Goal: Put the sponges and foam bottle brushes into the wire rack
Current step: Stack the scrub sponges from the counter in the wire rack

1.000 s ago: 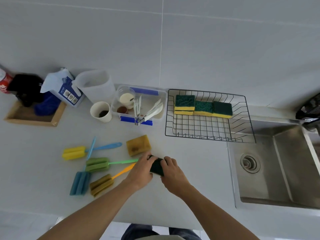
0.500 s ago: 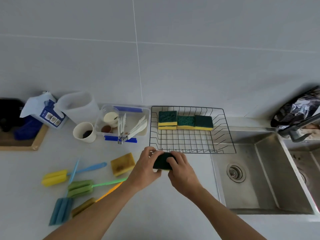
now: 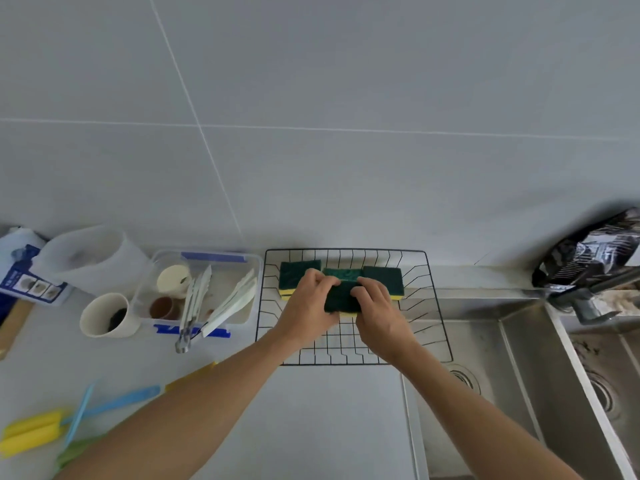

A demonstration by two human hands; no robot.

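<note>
Both hands hold one green-and-yellow sponge (image 3: 341, 297) over the black wire rack (image 3: 429, 296). My left hand (image 3: 306, 306) grips its left end and my right hand (image 3: 379, 311) grips its right end. Behind it, three green-and-yellow sponges (image 3: 384, 277) stand in a row along the rack's back wall, partly hidden by my fingers. Foam bottle brushes lie on the counter at the lower left: a yellow one (image 3: 31, 433) with a blue handle, and a green one (image 3: 74, 453) mostly hidden by my left forearm. An orange handle (image 3: 194, 374) peeks out above that arm.
A clear plastic box (image 3: 221, 261) with tongs and small cups sits left of the rack. A paper cup (image 3: 105, 315) and a translucent jug (image 3: 93, 259) stand further left. A steel sink (image 3: 502, 368) lies right of the rack, with a tap (image 3: 588, 297) and a dark bag (image 3: 588, 251).
Both hands lifted the sponge off the counter and carried it away from me, over the rack's front edge. The view shifted right, so the brushes slid toward the lower left corner.
</note>
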